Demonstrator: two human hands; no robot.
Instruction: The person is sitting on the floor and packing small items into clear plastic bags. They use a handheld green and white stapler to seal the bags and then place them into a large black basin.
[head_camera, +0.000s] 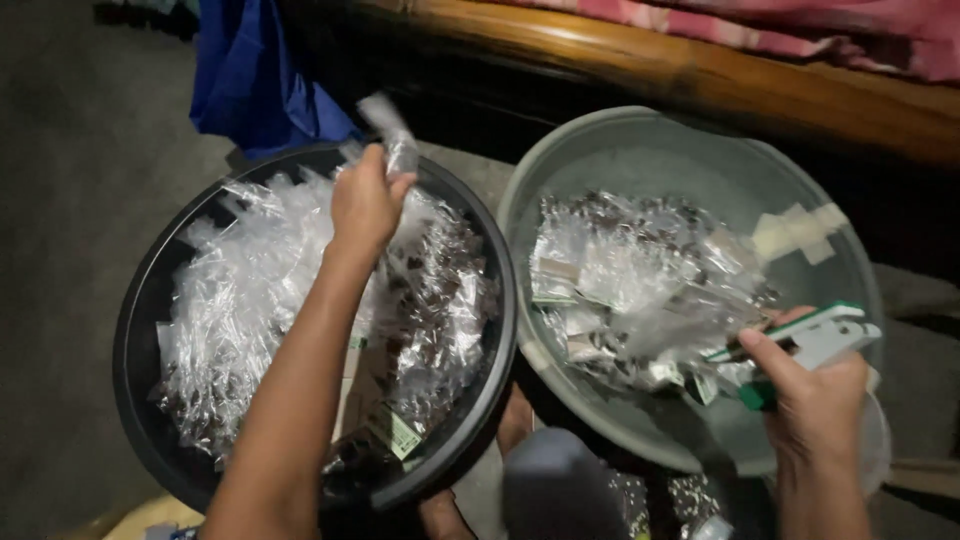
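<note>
Surface and room: a dim grey floor (70, 250) fills the left of the frame. A blue cloth (250, 80) hangs at the upper left. A polished wooden rail (700, 75) runs across the upper centre and upper right, with pink fabric (850, 25) lying above it.

Left half of the frame: a black basin (135, 330) stands on the floor. It is filled with small clear plastic packets (230, 300), many showing dark contents; some carry small paper labels near the lower rim.

Left hand (365, 205): positioned over the upper centre of the black basin. The fingers are closed together on one clear packet (392, 135), which is raised above the pile and appears blurred.

Right half of the frame: a grey basin (640, 150) stands just beside the black basin, the rims touching or nearly so. It contains a smaller heap of packets with labels (630, 290). Strips of pale tape or paper (800, 230) rest on its right inner wall.

Right hand (815, 400): positioned at the lower right, over the grey basin's near rim. The fingers are wrapped around a white and green stapler (810, 345), thumb on top. The stapler's nose points toward the heap.
</note>
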